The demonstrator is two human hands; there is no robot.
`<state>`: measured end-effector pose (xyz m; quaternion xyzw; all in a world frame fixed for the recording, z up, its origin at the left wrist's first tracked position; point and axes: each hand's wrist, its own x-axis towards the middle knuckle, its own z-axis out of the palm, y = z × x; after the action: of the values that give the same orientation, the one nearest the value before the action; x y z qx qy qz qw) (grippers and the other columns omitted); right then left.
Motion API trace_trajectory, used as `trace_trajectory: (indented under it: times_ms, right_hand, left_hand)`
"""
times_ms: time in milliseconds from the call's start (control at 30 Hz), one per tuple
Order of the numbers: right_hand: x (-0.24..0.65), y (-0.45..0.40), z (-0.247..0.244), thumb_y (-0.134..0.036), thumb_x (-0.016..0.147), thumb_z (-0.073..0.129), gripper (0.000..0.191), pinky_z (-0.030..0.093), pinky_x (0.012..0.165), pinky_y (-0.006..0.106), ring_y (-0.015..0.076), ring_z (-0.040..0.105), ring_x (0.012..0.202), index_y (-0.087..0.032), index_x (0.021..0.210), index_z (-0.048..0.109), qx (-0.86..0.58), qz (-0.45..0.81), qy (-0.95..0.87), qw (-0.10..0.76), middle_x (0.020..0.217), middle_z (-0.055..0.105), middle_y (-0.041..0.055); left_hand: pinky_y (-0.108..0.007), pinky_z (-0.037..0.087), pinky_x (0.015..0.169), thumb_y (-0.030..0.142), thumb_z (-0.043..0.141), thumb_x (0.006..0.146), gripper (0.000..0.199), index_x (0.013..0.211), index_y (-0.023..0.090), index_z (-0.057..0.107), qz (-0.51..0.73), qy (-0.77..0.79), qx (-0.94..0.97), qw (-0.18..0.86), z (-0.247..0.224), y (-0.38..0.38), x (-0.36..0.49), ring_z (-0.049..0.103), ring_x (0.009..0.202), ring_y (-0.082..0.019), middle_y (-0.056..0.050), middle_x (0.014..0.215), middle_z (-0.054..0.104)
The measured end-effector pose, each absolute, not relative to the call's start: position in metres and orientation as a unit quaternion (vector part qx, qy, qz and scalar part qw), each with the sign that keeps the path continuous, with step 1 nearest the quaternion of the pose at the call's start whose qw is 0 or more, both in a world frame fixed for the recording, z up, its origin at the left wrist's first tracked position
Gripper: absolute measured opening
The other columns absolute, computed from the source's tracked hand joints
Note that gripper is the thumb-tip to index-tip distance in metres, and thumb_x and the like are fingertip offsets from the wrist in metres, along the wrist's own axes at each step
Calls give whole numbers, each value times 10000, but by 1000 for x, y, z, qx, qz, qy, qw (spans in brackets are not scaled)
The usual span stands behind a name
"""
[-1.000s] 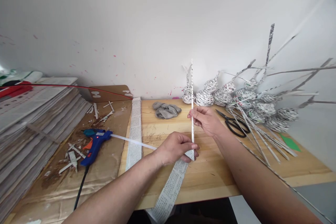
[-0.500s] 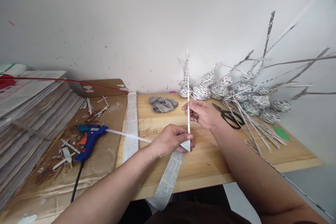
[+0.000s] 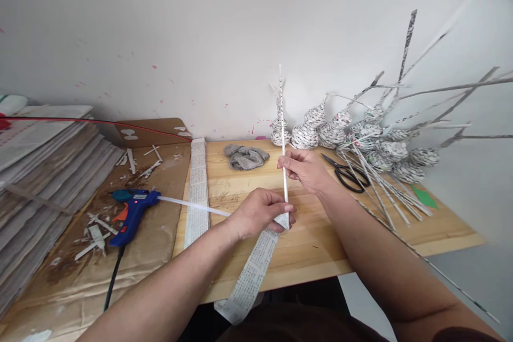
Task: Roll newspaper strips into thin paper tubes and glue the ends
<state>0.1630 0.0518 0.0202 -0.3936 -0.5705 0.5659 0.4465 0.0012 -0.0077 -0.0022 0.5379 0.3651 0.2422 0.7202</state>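
A strip of printed newspaper (image 3: 251, 272) hangs from my left hand over the front table edge, its upper end rolled into a thin paper tube (image 3: 282, 112) that stands nearly upright. My left hand (image 3: 262, 214) pinches the strip where it turns into the tube. Higher up, the fingers of my right hand (image 3: 300, 168) are closed around the tube's middle. To the left lies a flat stack of cut newspaper strips (image 3: 197, 181). Behind my hands sits a crumpled grey cloth (image 3: 247, 157).
A blue glue gun (image 3: 134, 216) with a long glue stick lies on cardboard (image 3: 160, 224) among paper scraps. Newspapers are piled (image 3: 48, 171) at far left. Black scissors (image 3: 348, 173), several loose paper tubes (image 3: 385, 192) and woven paper figures (image 3: 306, 128) with protruding ends occupy the right.
The tube's top leans slightly more to the left. My right-hand fingers have closed in around the tube. The whole view has shifted a little; both hands keep their hold.
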Motion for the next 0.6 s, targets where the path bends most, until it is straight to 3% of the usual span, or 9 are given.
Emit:
trace_trajectory:
  times_ms: [133, 267, 433, 600]
  right_hand:
    - [164, 50, 22, -457, 754, 657, 312, 249, 438, 219, 73, 409, 508, -147, 753, 688, -375, 589, -576, 426, 577, 510, -4]
    - [165, 50, 22, -413, 698, 722, 281, 229, 428, 214, 56, 371, 478, -146, 647, 649, -389, 579, -575, 428, 571, 535, -7]
    - [167, 50, 22, -440, 763, 652, 295, 244, 427, 205, 71, 432, 505, -148, 754, 688, -374, 596, -596, 386, 585, 542, 2]
    - [167, 50, 21, -390, 702, 722, 245, 272, 428, 199, 60, 409, 466, -151, 674, 676, -383, 594, -593, 386, 529, 505, -19]
  left_hand:
    - [-276, 529, 613, 412, 627, 745, 315, 817, 109, 674, 255, 367, 540, 714, -1, -8, 0, 639, 711, -164, -102, 802, 691]
    - [-284, 535, 619, 404, 621, 751, 319, 821, 98, 676, 239, 365, 558, 706, 1, -8, 0, 639, 742, -175, -118, 831, 689]
    - [-286, 538, 630, 409, 608, 761, 312, 828, 111, 671, 254, 361, 559, 702, -2, -7, -1, 641, 750, -175, -107, 823, 686]
    - [-298, 542, 635, 416, 612, 753, 323, 844, 114, 682, 241, 356, 571, 699, -3, -7, -1, 640, 759, -181, -109, 841, 690]
